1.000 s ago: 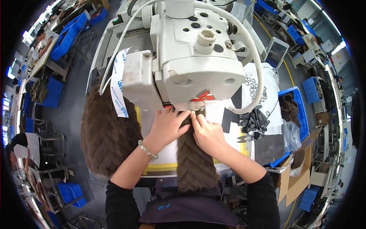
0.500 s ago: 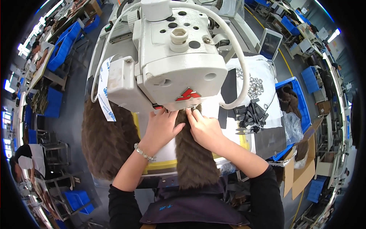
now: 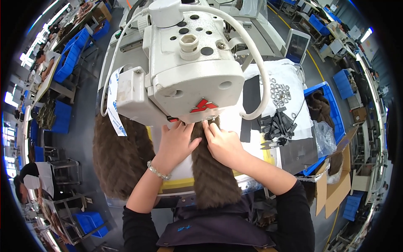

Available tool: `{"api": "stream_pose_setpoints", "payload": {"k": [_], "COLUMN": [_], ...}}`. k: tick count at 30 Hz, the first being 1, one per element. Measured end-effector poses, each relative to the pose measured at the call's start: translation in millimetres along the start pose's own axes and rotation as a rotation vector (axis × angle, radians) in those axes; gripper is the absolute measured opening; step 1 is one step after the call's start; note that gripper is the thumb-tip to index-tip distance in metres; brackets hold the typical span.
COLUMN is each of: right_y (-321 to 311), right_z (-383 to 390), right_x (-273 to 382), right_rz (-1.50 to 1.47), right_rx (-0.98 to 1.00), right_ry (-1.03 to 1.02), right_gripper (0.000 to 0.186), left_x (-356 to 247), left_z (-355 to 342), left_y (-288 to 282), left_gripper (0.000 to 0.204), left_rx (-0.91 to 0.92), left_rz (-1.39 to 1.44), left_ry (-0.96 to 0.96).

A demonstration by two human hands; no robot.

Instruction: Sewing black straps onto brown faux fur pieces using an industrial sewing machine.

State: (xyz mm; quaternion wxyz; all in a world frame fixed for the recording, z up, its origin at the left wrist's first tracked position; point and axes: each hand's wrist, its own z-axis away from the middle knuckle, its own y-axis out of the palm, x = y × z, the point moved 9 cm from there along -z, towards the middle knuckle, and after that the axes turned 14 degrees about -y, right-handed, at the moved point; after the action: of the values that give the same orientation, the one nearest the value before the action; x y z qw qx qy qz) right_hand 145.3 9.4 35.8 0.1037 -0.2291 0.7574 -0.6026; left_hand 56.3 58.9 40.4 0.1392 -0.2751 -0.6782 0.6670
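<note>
Now | left hand (image 3: 173,146) spread | right hand (image 3: 225,145) on fur strip (image 3: 215,181), grip unclear | machine (image 3: 195,82) appears further left

brown chevron-patterned fur strip (image 3: 215,176), white sewing machine (image 3: 195,80)

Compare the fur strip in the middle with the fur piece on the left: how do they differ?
The fur strip is narrow, while the fur piece looks much broader. The far end of the fur strip reaches in under the head of the white machine; the fur piece lies off to the left of it. Both are brown and furry.
</note>
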Motion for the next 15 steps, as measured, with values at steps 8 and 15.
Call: {"api": "stream_pose_setpoints", "payload": {"k": [8,15], "right_y": [-3.1,-5.4], "right_z": [5.1,4.1], "right_x": [6.4,7.5], "right_rz": [0.060,0.066], "right_rx": [-0.001,-0.024], "right_ry": [-0.036,-0.073], "right_gripper": [0.063,0.059], "left_x": [-6.3,-3.5], "left_z": [16.1,26.3], "left_y": [4.4,1.5], "left_gripper": [0.063,0.063], "left_rx": [-0.074,-0.046], "left_rz": [-0.035,0.027], "left_ry": [0.034,0.004]}}
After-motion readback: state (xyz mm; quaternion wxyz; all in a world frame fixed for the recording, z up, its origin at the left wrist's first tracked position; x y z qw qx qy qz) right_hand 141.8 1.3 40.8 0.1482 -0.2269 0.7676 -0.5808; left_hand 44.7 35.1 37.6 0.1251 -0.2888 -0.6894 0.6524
